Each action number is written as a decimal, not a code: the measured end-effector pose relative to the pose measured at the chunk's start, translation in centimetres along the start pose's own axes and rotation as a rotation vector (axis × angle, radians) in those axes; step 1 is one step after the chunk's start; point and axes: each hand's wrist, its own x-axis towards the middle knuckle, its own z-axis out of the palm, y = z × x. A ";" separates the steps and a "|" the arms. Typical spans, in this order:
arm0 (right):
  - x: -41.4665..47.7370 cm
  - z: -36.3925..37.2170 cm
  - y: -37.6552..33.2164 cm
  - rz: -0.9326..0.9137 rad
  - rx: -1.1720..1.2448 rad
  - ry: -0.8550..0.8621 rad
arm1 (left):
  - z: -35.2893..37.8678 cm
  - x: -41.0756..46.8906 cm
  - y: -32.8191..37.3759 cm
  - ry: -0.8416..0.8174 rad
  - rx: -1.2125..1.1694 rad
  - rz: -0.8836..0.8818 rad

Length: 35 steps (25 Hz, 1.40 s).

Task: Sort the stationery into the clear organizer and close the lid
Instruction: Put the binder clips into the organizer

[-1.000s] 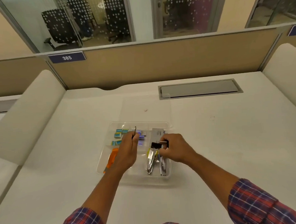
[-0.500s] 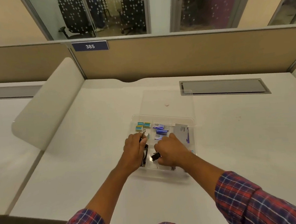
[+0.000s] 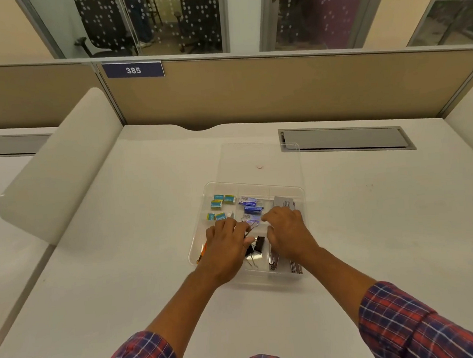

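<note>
Mid-sort by the look of things, with most of the stationery already inside the clear organizer [image 3: 300, 193] sitting mid-desk [image 3: 124, 268]. Key relation: black binder clips [image 3: 258, 244] lying in the near-middle compartment, right in the gap between the two hands. Just right of the left thumb, just left of the right wrist. Long axis of the clips pointing roughly away from the body, a wire handle poking back toward the near wall. Left hand [image 3: 225, 244] clearly the nearer one: palm down, fingers curled, thumb tip right up against the clips. Can't tell whether actually pinching a clip or only touching. Right hand [image 3: 287, 231] also palm down, knuckles up, fingers bent toward the blue packets [image 3: 252, 207] further back. Fingertips hidden, so can't tell whether gripping anything either. Both forearms coming in low from the near edge of the desk and converging on the organizer. Teal boxes [image 3: 220, 203] parked in the far-left compartment, a grey card [image 3: 282, 202] far right, shiny metal pieces [image 3: 273, 259] near right, partly under the right wrist. Lid [image 3: 260, 155] flat on the desk just beyond the far wall, not yet closed. Probably a reach straight forward over the contents to flip that back, with the right hand sitting slightly closer.
</note>
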 end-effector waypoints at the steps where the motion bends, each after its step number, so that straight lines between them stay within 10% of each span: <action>1: -0.1 -0.2 0.5 0.021 -0.012 0.009 | 0.3 -0.1 0.2 -0.023 0.054 0.023; 11: -1.6 0.2 2.1 -0.001 -0.082 0.070 | 0.4 -0.6 1.2 -0.202 0.323 0.091; 35: 10.5 -0.2 6.0 0.203 -0.192 0.016 | -0.7 16.9 -5.9 -0.052 0.252 -0.054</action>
